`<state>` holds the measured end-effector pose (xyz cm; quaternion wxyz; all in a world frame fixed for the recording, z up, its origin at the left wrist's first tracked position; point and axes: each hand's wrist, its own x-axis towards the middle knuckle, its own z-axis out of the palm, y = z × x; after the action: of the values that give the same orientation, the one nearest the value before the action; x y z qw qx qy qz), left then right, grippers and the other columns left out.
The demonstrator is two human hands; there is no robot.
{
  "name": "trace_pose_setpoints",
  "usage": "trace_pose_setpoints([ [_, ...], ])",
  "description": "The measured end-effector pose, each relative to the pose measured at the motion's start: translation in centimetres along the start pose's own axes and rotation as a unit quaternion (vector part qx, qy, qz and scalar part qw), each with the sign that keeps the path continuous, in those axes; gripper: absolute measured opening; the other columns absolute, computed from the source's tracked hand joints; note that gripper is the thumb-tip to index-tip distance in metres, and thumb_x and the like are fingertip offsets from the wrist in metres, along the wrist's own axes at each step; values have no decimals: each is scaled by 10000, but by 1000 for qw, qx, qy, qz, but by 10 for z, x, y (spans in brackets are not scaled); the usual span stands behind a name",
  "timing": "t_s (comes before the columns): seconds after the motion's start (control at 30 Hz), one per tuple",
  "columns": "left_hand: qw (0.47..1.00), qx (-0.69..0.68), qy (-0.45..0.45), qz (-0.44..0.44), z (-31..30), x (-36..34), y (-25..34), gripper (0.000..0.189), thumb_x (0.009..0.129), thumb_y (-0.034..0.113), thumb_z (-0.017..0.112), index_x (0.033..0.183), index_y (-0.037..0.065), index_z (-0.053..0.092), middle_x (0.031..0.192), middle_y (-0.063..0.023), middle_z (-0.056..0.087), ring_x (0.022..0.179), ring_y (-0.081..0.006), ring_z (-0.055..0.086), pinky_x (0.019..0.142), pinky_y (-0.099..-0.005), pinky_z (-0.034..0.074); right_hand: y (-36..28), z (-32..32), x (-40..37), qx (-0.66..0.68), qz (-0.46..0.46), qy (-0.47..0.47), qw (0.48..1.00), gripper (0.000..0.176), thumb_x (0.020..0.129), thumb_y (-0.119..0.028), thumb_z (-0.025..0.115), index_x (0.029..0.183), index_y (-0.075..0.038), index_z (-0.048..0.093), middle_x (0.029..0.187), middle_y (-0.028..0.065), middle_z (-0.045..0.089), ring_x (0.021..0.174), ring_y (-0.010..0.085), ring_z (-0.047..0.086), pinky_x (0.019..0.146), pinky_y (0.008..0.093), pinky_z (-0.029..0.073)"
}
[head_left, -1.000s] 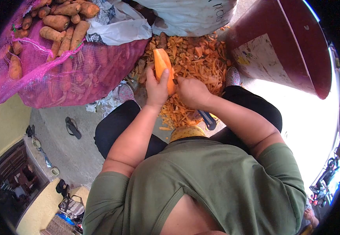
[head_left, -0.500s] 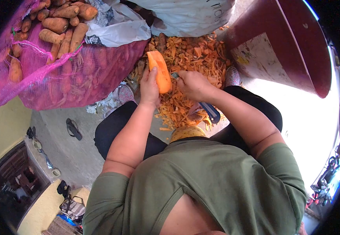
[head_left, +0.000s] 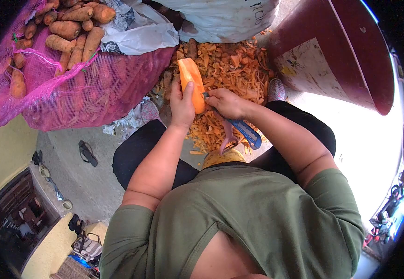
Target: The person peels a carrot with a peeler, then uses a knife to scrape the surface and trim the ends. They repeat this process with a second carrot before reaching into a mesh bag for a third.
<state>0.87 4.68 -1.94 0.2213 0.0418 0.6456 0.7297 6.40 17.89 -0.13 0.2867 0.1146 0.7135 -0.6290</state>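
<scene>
An orange peeled carrot is tilted upright in my left hand, with the thumb pressed along its side. My right hand is closed at the carrot's lower right side, around a small dark tool whose tip shows at the fingers; the rest of it is hidden. Just below that hand are a blue-handled tool and a pinkish peeler-like tool. Orange peelings are heaped on the floor under and beyond both hands.
A pink mesh sack with unpeeled carrots lies at the upper left. Beside it are white plastic bags. A dark red bin stands on the right, and a black slipper lies on the left floor.
My left hand has shifted slightly right with the carrot. My right hand has moved a little left and down, against the carrot. More of the pinkish tool shows.
</scene>
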Motion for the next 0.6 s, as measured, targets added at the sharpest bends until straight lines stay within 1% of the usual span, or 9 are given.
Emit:
trace_pose_setpoints([
  [0.07, 1000, 8, -9, 6, -2, 0, -3, 278, 860, 168, 458, 1087, 11, 430, 996, -44, 498, 888, -97, 469, 784, -247, 384, 0, 0, 1, 1, 2, -7, 1000, 298, 877, -259, 424, 772, 5, 511, 564, 44, 474, 506, 135, 476, 479, 282, 402],
  [0.13, 999, -10, -31, -9, -3, 0, 0, 291, 860, 193, 458, 1093, 21, 430, 989, -46, 504, 885, -111, 484, 784, -257, 395, 11, 3, 6, -36, -54, 27, 998, 375, 860, -320, 430, 776, 30, 536, 560, 111, 509, 528, 185, 527, 500, 327, 427],
  [0.17, 994, -76, -35, -73, -5, 1, 0, 296, 859, 211, 456, 1091, 28, 434, 982, -48, 508, 880, -120, 494, 781, -263, 402, 16, 4, 8, -55, -81, 44, 994, 416, 852, -350, 433, 779, 43, 548, 558, 145, 527, 539, 210, 552, 511, 349, 440],
  [0.23, 957, -205, -43, -200, -10, 3, 0, 308, 858, 247, 452, 1088, 42, 441, 969, -53, 516, 870, -138, 513, 775, -274, 417, 11, -6, 4, 84, -21, -30, 996, 411, 854, -350, 427, 785, 36, 549, 577, 152, 532, 547, 208, 547, 530, 355, 439],
  [0.27, 952, -220, -44, -208, -10, 3, 0, 313, 857, 259, 449, 1086, 46, 444, 965, -54, 519, 864, -143, 520, 771, -279, 422, 7, -11, 2, 153, 10, -66, 986, 409, 854, -351, 424, 788, 33, 549, 586, 156, 534, 551, 208, 544, 539, 358, 439],
  [0.37, 942, -247, -43, -224, -8, 2, 4, 325, 853, 282, 447, 1083, 53, 450, 957, -57, 526, 852, -152, 532, 763, -289, 433, -19, -12, -9, 98, 21, 38, 994, 381, 847, -326, 417, 772, 24, 549, 654, 193, 562, 604, 277, 568, 598, 393, 441],
  [0.4, 943, -241, -42, -224, -9, 2, 3, 327, 851, 281, 450, 1085, 53, 451, 959, -57, 526, 850, -149, 532, 763, -288, 432, -19, -10, -10, 12, -2, 64, 998, 367, 841, -314, 417, 776, 22, 550, 680, 204, 566, 632, 303, 569, 619, 407, 439],
  [0.47, 948, -228, -43, -216, -12, 3, 0, 329, 849, 275, 455, 1090, 50, 450, 964, -56, 525, 848, -145, 531, 762, -285, 430, -19, -7, -11, -159, -49, 114, 979, 339, 828, -292, 418, 785, 17, 552, 731, 228, 572, 688, 356, 571, 660, 435, 436],
  [0.6, 962, -195, -42, -188, -13, 6, -2, 330, 848, 256, 457, 1102, 46, 446, 971, -54, 520, 847, -139, 526, 756, -276, 426, -24, -2, -16, -223, -36, 127, 966, 286, 837, -245, 420, 818, 19, 530, 714, 230, 553, 722, 374, 549, 666, 426, 420],
])
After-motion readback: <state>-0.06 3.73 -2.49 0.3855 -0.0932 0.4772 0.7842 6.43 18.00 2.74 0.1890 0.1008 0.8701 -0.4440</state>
